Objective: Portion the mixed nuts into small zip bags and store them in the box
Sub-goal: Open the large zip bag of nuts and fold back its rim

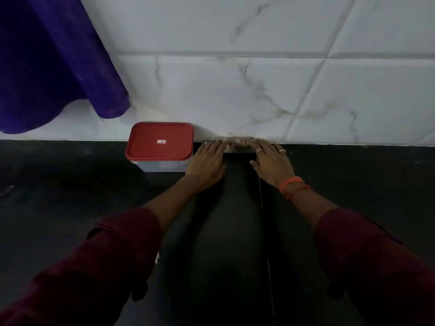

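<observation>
Dark counter [70, 208], tiled wall [235, 78]. My left hand [207, 161] & right hand [273, 164] rest flat, unclenched, on nut pack [237, 143] at 12 o'clock. Red-lid box [160, 143] at 10, lid on. Portioning not begun, imo.

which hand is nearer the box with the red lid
Left. The left hand lies just beside the box's right side; the right hand is farther right, apart from it.

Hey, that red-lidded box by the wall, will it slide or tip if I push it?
The box is squat, wider than tall, so it should slide rather than tip. Its clear body looks nearly empty, so probably light. The lid looks seated, so likely stays on.
</observation>
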Motion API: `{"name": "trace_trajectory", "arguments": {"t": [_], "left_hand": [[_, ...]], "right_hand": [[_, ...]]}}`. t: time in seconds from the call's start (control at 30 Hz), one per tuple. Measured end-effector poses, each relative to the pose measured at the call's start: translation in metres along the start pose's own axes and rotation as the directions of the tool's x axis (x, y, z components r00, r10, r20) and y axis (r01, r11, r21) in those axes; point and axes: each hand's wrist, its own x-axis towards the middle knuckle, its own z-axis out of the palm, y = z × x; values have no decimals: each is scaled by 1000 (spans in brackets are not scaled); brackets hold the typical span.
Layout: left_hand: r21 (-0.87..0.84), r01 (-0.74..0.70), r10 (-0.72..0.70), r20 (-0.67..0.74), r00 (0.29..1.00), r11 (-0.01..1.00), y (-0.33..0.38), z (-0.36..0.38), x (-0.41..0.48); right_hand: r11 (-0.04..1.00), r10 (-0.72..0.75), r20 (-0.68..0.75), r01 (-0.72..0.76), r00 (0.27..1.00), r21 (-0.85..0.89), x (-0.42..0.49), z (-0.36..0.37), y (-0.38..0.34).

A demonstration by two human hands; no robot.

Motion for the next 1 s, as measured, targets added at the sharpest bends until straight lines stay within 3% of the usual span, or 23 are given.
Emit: {"name": "trace_trajectory", "arguments": {"t": [0.17,0.67,0.83,1.0], "left_hand": [[-8,55,-54,50,997,998,-2,19,34],[113,-42,45,-21,999,993,-15,45,59],[77,-65,70,-54,996,995,-16,42,59],[-31,-77,73,-130,989,997,-6,27,46]], "right_hand": [[998,-32,21,33,999,-56,20,14,7],[983,-124,-189,94,974,-159,35,37,21],[979,-136,-229,96,964,-177,34,36,23],[994,-88,-340,63,936,-84,11,17,22]]}}
